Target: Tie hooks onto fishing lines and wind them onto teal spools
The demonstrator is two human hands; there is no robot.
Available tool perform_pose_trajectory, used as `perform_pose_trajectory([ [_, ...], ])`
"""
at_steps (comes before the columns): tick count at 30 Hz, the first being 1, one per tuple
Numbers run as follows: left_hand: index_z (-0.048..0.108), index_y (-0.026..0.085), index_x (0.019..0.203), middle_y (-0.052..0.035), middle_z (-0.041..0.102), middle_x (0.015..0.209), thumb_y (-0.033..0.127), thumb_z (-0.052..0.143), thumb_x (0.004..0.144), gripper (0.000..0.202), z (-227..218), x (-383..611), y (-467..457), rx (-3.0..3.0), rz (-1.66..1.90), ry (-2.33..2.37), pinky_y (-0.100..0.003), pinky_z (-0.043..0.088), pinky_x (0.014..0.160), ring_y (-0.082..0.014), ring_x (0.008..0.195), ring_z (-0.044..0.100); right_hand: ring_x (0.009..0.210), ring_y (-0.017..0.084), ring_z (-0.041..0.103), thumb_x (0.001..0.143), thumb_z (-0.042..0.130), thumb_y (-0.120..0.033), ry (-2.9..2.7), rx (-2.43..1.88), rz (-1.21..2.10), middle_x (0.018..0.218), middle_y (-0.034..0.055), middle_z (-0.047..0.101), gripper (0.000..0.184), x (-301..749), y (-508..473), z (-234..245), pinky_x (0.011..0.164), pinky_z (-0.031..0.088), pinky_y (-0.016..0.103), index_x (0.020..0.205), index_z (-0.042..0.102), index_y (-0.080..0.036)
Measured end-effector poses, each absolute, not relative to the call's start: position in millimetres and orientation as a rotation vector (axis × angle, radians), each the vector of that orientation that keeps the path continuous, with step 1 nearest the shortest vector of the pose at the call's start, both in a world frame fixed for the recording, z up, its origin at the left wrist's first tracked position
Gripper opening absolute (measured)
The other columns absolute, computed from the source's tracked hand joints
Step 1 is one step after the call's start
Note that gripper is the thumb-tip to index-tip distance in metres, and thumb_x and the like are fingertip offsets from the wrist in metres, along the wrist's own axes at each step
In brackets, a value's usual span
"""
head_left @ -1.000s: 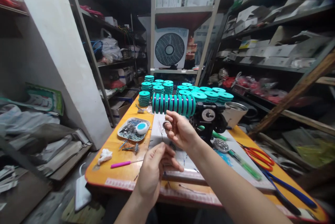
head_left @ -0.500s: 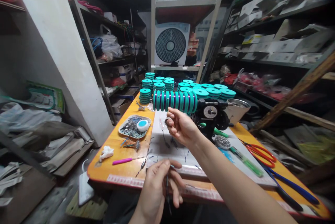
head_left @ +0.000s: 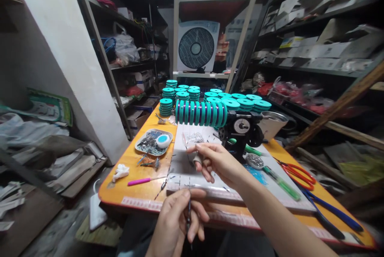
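Note:
My left hand (head_left: 180, 219) is at the table's front edge, thumb and index finger pinched on a thin dark strand with a small bead-like piece (head_left: 189, 219), which hangs down past the curled fingers. My right hand (head_left: 214, 163) is above the white board, thumb and index finger pressed together; anything between them is too fine to make out. A pale finger cover (head_left: 198, 157) wraps one of its fingers. Just beyond, a row of teal spools (head_left: 201, 113) wound with dark line sits on the shaft of a black winding machine (head_left: 241, 129).
Left on the orange table (head_left: 120, 193) are a tray of small metal parts (head_left: 138, 147), a pink-handled needle tool (head_left: 139, 182) and crumpled tissue (head_left: 121, 172). At right lie red-handled scissors (head_left: 300, 175), blue-handled pliers (head_left: 333, 209) and a green tube (head_left: 282, 185). Stacked teal spools (head_left: 183, 95) stand behind.
My right hand has come down and nearer, away from the spools toward my left hand. A bag of small parts now shows behind it. My left hand still pinches the dark strand.

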State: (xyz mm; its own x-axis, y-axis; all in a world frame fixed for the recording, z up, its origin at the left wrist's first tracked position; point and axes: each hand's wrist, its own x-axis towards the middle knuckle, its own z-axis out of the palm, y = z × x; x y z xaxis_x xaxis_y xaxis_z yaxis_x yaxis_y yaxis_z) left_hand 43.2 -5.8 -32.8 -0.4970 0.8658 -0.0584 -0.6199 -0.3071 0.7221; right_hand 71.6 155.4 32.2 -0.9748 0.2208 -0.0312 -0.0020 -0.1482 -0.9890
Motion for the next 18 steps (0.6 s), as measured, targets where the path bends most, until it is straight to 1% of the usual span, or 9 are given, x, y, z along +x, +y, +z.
perform_pose_trajectory([
  [3, 0.064, 0.007, 0.086, -0.0049, 0.058, 0.056, 0.036, 0.054, 0.084, 0.03, -27.1, 47.1, -9.9, 0.385, 1.952, 0.921, -0.014, 0.031, 0.038, 0.0001, 0.035, 0.025, 0.044, 0.007, 0.05, 0.086, 0.052, -0.047, -2.139, -0.214, 2.121, 0.073, 0.0055, 0.059, 0.041, 89.4, 145.1, 20.2, 0.038, 0.039, 0.017, 0.098, 0.062, -0.01],
  [5, 0.062, 0.008, 0.08, -0.0023, 0.054, 0.051, 0.036, 0.056, 0.083, 0.029, -24.7, 47.9, -10.9, 0.366, 1.957, 0.94, -0.012, 0.025, 0.036, 0.0007, 0.035, 0.019, 0.055, 0.009, 0.054, 0.085, 0.054, -0.046, -2.261, -0.177, 2.033, 0.084, 0.0076, 0.06, 0.039, 97.8, 136.8, 16.0, 0.043, 0.042, 0.018, 0.099, 0.063, -0.011],
  [7, 0.06, 0.009, 0.073, -0.0012, 0.052, 0.047, 0.037, 0.059, 0.081, 0.03, -24.8, 47.5, -10.4, 0.356, 1.949, 0.947, -0.012, 0.021, 0.034, 0.0006, 0.034, 0.019, 0.069, 0.013, 0.058, 0.083, 0.059, -0.043, -2.31, -0.137, 1.955, 0.091, 0.0083, 0.06, 0.034, 101.9, 129.2, 13.0, 0.049, 0.044, 0.019, 0.097, 0.064, -0.013],
  [8, 0.059, 0.009, 0.07, -0.0008, 0.05, 0.045, 0.039, 0.06, 0.08, 0.031, -25.5, 47.2, -9.7, 0.347, 1.941, 0.942, -0.012, 0.021, 0.034, 0.0003, 0.033, 0.021, 0.073, 0.014, 0.058, 0.081, 0.061, -0.041, -2.296, -0.129, 1.939, 0.092, 0.0082, 0.06, 0.03, 102.5, 126.1, 11.6, 0.051, 0.044, 0.019, 0.093, 0.065, -0.013],
  [10, 0.058, 0.009, 0.065, 0.0, 0.047, 0.041, 0.042, 0.063, 0.076, 0.036, -27.2, 46.8, -8.1, 0.322, 1.929, 0.909, -0.012, 0.022, 0.033, -0.0008, 0.03, 0.024, 0.07, 0.013, 0.057, 0.079, 0.064, -0.039, -2.223, -0.124, 1.99, 0.093, 0.0076, 0.059, 0.026, 101.9, 120.9, 8.6, 0.051, 0.043, 0.02, 0.086, 0.064, -0.014],
  [12, 0.056, 0.009, 0.06, 0.0017, 0.043, 0.036, 0.044, 0.066, 0.072, 0.037, -28.2, 46.8, -6.3, 0.28, 1.933, 0.855, -0.013, 0.023, 0.032, -0.0013, 0.028, 0.024, 0.056, 0.009, 0.052, 0.079, 0.063, -0.041, -2.146, -0.152, 2.107, 0.087, 0.006, 0.057, 0.027, 100.6, 116.9, 5.4, 0.046, 0.04, 0.02, 0.083, 0.06, -0.014],
  [14, 0.055, 0.01, 0.055, 0.0034, 0.037, 0.033, 0.042, 0.069, 0.068, 0.037, -28.6, 47.1, -5.0, 0.242, 1.946, 0.803, -0.013, 0.023, 0.031, -0.0011, 0.027, 0.022, 0.047, 0.007, 0.046, 0.081, 0.061, -0.042, -2.094, -0.164, 2.198, 0.074, 0.0033, 0.055, 0.028, 99.8, 113.3, 2.2, 0.042, 0.036, 0.02, 0.085, 0.055, -0.015],
  [16, 0.054, 0.01, 0.053, 0.0047, 0.032, 0.031, 0.041, 0.07, 0.066, 0.037, -28.8, 47.4, -4.2, 0.212, 1.955, 0.764, -0.013, 0.023, 0.031, -0.0009, 0.026, 0.022, 0.042, 0.006, 0.042, 0.083, 0.059, -0.042, -2.033, -0.168, 2.26, 0.062, 0.0001, 0.051, 0.028, 99.5, 110.3, -1.2, 0.04, 0.032, 0.019, 0.087, 0.052, -0.015],
  [18, 0.054, 0.009, 0.052, 0.0046, 0.031, 0.03, 0.041, 0.07, 0.066, 0.038, -29.4, 47.7, -4.1, 0.197, 1.959, 0.753, -0.013, 0.023, 0.031, -0.001, 0.025, 0.022, 0.04, 0.006, 0.04, 0.084, 0.059, -0.04, -1.948, -0.15, 2.342, 0.057, -0.0015, 0.049, 0.027, 99.3, 108.3, -4.9, 0.039, 0.029, 0.017, 0.088, 0.051, -0.014],
])
